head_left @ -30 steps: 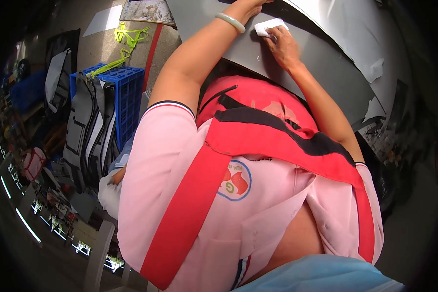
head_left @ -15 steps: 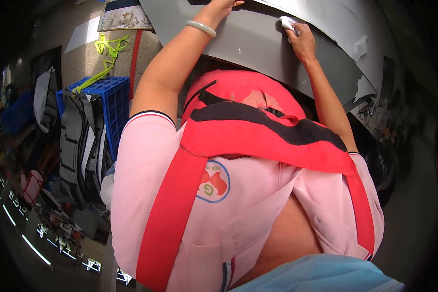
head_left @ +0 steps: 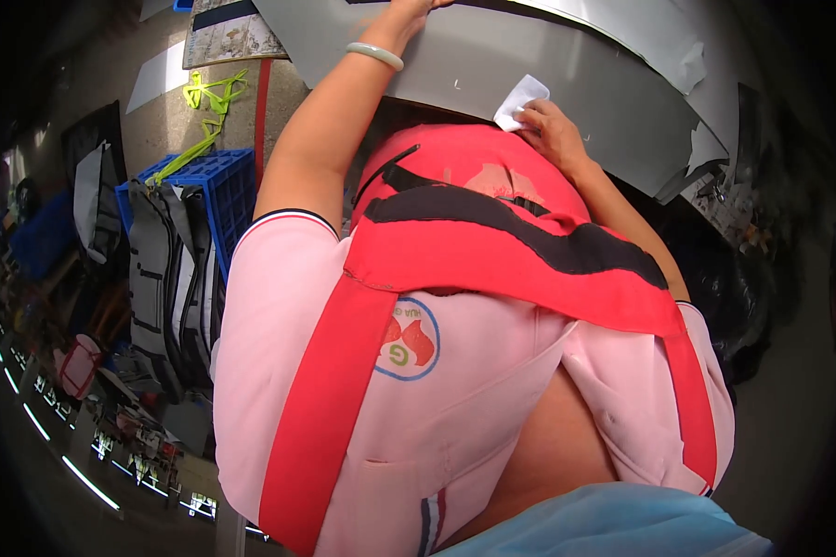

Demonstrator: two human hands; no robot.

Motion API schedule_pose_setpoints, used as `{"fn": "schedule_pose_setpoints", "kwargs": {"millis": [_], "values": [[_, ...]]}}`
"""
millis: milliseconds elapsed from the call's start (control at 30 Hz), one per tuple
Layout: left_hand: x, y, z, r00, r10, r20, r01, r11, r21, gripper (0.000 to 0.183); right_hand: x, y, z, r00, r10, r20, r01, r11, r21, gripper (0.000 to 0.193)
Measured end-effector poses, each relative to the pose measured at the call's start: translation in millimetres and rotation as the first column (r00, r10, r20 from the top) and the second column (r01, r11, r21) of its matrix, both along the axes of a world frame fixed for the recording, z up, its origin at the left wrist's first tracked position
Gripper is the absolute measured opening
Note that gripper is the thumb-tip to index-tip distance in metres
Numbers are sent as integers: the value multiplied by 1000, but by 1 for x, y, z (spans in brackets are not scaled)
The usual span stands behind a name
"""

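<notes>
My right hand point(head_left: 555, 132) is closed on a small white cloth point(head_left: 524, 98) by the near edge of a grey sheet point(head_left: 474, 63), close to my red apron point(head_left: 418, 148). The cloth spreads out flat beyond my fingertips. At the upper edge of the picture, my left hand point(head_left: 420, 6) is over the far part of the grey sheet. Its fingers are mostly cut off there, so what they touch is hidden. A pale bangle point(head_left: 375, 54) circles my left wrist.
A white sheet point(head_left: 646, 42) with torn bits lies across the table's far right. On my left stands a blue crate point(head_left: 232, 200), with grey and black cut pieces point(head_left: 163, 278) against it and a yellow-green strap point(head_left: 204, 130) tied on. Black plastic point(head_left: 729, 306) is at the right.
My right hand has come down and left toward my apron with the cloth, which now shows more spread out. My left hand has shifted slightly up, further out of the picture.
</notes>
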State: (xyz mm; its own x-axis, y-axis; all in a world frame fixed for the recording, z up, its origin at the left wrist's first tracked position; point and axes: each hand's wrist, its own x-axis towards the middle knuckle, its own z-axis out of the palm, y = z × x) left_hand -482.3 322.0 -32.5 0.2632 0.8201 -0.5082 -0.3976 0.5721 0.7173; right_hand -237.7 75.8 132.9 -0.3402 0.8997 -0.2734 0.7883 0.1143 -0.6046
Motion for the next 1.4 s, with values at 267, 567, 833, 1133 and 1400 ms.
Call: {"fn": "schedule_pose_setpoints", "kwargs": {"millis": [267, 567, 833, 1133, 1400], "values": [[39, -21, 88, 956, 96, -277, -123, 989, -80, 24, 60, -38, -18, 993, -112, -43, 100, 970, -221, 22], [38, -42, 97, 940, 91, -330, -65, 994, 89, 23, 11, 30, 3, 992, 78, -94, -76, 997, 24, 23], [-43, -84, 148, 905, -86, -416, 173, 969, 178, 34, -49, 60, 37, 990, -4, -139, 5, 1000, 9, 23], [-189, -135, 67, 486, 505, -714, -411, 852, 323, 31, -125, 126, 17, 976, -21, -217, 11, 999, -49, 24], [-176, -155, 58, 766, 431, -478, -396, 901, 177, 32, -218, 159, -13, 900, 432, 49, -421, 837, 350, 25]]}}
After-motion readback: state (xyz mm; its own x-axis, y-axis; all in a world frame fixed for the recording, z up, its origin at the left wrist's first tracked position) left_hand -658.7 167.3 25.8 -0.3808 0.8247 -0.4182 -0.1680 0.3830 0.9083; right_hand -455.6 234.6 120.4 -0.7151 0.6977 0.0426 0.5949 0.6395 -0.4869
